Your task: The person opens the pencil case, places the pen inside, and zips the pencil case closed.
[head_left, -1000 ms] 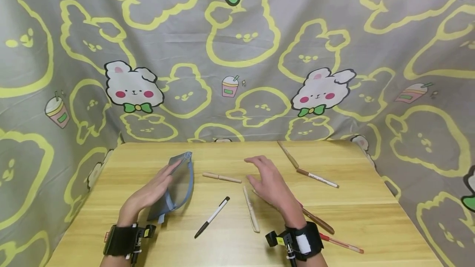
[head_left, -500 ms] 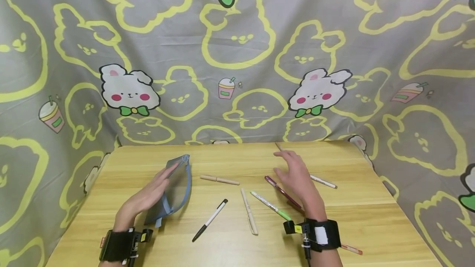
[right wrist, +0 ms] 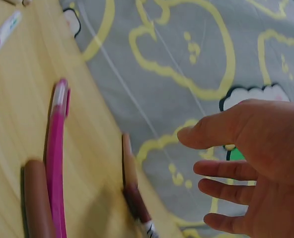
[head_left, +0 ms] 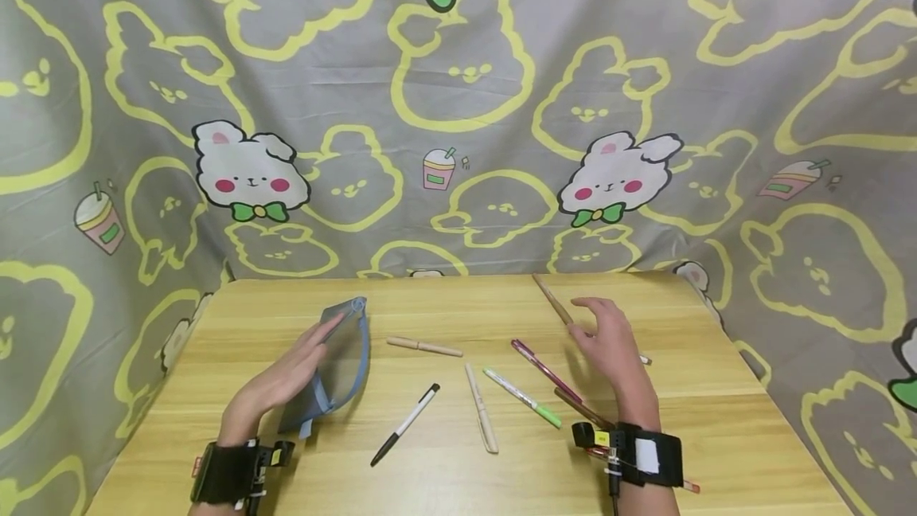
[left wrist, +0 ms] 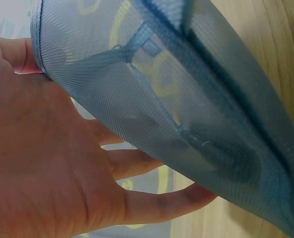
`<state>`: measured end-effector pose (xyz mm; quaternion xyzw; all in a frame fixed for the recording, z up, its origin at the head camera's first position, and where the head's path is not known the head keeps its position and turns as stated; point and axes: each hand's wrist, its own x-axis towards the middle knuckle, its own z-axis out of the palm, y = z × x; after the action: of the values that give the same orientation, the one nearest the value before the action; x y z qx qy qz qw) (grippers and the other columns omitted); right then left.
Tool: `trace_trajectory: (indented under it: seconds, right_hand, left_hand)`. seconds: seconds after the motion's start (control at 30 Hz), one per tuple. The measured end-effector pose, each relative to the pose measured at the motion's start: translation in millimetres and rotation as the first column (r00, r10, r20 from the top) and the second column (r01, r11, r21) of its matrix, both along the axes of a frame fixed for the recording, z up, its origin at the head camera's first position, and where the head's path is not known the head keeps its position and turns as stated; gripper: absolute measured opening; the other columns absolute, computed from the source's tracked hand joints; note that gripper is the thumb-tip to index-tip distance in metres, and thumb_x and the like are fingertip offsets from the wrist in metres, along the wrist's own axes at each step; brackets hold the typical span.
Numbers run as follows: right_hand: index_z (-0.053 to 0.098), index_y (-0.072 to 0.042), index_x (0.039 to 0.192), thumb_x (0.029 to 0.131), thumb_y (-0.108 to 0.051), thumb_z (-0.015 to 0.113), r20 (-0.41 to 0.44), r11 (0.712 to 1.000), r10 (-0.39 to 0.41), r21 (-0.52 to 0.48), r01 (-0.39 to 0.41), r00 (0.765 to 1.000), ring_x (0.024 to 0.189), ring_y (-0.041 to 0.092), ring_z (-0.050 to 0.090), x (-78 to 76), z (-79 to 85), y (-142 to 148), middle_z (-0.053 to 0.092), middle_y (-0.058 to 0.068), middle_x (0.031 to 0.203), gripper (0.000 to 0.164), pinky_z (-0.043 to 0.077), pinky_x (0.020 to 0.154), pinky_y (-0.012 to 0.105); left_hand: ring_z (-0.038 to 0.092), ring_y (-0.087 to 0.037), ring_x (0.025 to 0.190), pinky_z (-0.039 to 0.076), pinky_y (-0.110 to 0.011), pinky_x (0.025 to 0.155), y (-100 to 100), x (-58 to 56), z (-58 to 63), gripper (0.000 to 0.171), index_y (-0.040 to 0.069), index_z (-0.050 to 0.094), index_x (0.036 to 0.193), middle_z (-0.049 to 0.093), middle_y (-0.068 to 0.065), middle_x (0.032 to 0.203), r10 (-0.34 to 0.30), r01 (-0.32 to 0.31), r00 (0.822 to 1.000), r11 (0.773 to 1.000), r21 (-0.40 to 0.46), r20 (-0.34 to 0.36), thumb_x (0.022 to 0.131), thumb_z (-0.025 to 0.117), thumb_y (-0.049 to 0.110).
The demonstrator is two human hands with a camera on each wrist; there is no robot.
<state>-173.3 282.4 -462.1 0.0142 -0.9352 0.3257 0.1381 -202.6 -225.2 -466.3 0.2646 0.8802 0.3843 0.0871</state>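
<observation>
A blue-trimmed grey mesh pouch [head_left: 342, 369] stands tilted at the left of the table. My left hand [head_left: 290, 373] lies along its outer side, fingers straight against the mesh; in the left wrist view the fingertips [left wrist: 196, 194] pass behind the pouch [left wrist: 112, 89]. Over the right half of the table, my right hand [head_left: 609, 341] hovers with its fingers loosely spread and nothing in them. Nearest to it is a beige pen [head_left: 552, 299] at the back, and a brown-and-white marker [head_left: 645, 359] partly hidden behind the hand. The right wrist view shows both lying end to end.
Across the middle lie two beige pens [head_left: 424, 346], a black-and-white pen [head_left: 405, 425] and a green marker [head_left: 522, 397]. A magenta pen [head_left: 546, 371] and a brown pen [head_left: 583, 407] sit close together. A red pen [head_left: 691, 486] is mostly under the right wrist. Patterned curtain [head_left: 473, 142] surrounds the table [head_left: 430, 484].
My right hand has moved right across the table, uncovering the green marker and magenta pen and covering much of the brown-and-white marker. The left hand stays against the pouch.
</observation>
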Motion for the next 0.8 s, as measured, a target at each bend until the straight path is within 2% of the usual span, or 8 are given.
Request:
trace_trajectory:
  seconds: [0.23,0.43,0.53,0.67,0.8]
  right_hand:
    - [0.058,0.007,0.136,0.098,-0.006,0.063,0.116,0.998,-0.063,-0.007,0.064,0.991,0.128,0.056,0.046,3.4,-11.3,22.5,0.049,0.037,0.137,0.040,0.040,0.103,0.068]
    - [0.062,0.008,0.130,0.093,-0.002,0.062,0.198,0.994,-0.106,0.008,0.107,0.974,0.118,0.057,0.054,4.5,-20.5,38.0,0.056,0.040,0.129,0.039,0.050,0.087,0.062]
    - [0.065,0.007,0.127,0.088,0.003,0.061,0.224,0.992,-0.125,0.038,0.120,0.966,0.109,0.053,0.060,4.5,-25.3,42.0,0.059,0.040,0.124,0.040,0.052,0.075,0.051]
    - [0.066,0.006,0.124,0.083,0.007,0.058,0.256,0.988,-0.150,0.071,0.137,0.955,0.094,0.043,0.062,4.1,-29.8,42.3,0.063,0.038,0.119,0.042,0.048,0.063,0.041]
    - [0.068,0.005,0.120,0.081,0.010,0.057,0.281,0.981,-0.190,0.090,0.171,0.941,0.089,0.040,0.062,5.0,-31.8,41.2,0.066,0.033,0.113,0.041,0.049,0.065,0.044]
  left_hand:
    - [0.009,-0.062,0.146,0.010,-0.080,0.109,-0.8,-0.2,-0.8,0.054,-0.004,0.020,0.161,0.015,-0.036,0.163,-0.012,0.012,1.000,1.000,0.011,-0.008,0.112,0.022,0.019]
    - [0.007,-0.062,0.146,0.009,-0.081,0.109,-0.8,-0.2,-0.1,0.054,-0.004,0.020,0.161,0.014,-0.037,0.162,0.005,-0.005,1.000,1.000,0.007,0.012,0.112,0.022,0.017]
    - [0.006,-0.062,0.147,0.009,-0.081,0.109,-0.6,-0.3,0.6,0.054,-0.003,0.019,0.161,0.013,-0.037,0.163,0.012,-0.012,1.000,1.000,0.000,0.024,0.112,0.022,0.018]
    - [0.006,-0.062,0.147,0.009,-0.081,0.109,-0.2,-0.8,1.0,0.054,-0.002,0.019,0.162,0.012,-0.037,0.163,0.018,-0.018,0.999,1.000,-0.006,0.034,0.112,0.022,0.019]
    - [0.007,-0.062,0.146,0.009,-0.081,0.109,-0.1,-1.5,-0.3,0.054,-0.003,0.019,0.162,0.013,-0.037,0.162,0.004,-0.004,1.000,1.000,0.001,0.022,0.112,0.022,0.019]
